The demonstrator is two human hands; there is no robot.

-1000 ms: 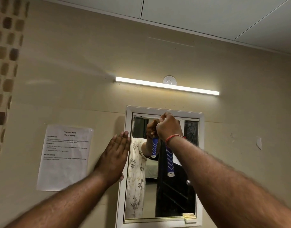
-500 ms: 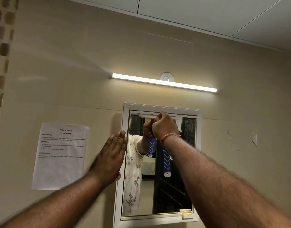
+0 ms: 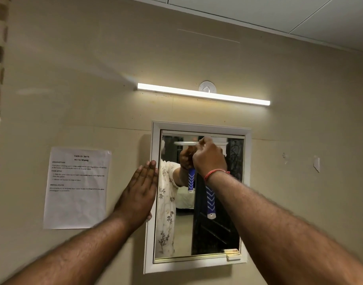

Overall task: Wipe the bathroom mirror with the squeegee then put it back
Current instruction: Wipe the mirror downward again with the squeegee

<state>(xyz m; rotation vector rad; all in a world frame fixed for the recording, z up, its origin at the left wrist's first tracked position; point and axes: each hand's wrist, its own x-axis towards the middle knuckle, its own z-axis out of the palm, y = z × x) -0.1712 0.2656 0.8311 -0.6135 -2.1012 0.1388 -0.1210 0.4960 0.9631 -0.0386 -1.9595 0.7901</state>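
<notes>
The squeegee [image 3: 209, 199] is gripped in the right hand [image 3: 209, 158], fist closed round the upper part of the handle, with the blue-and-white grip hanging down below the wrist. Its pale blade is pressed up near the top of the mirror [image 3: 215, 233], just under the white frame's upper edge — the reflection of hand and handle can be seen right beside it. The left hand [image 3: 140, 194] is laid flat and spread open, nothing held, with the fingertips on the frame's left edge. A printed sheet [image 3: 77, 187] is stuck to the wall left of that, and a lit tube light [image 3: 203, 94] is mounted above the mirror.
</notes>
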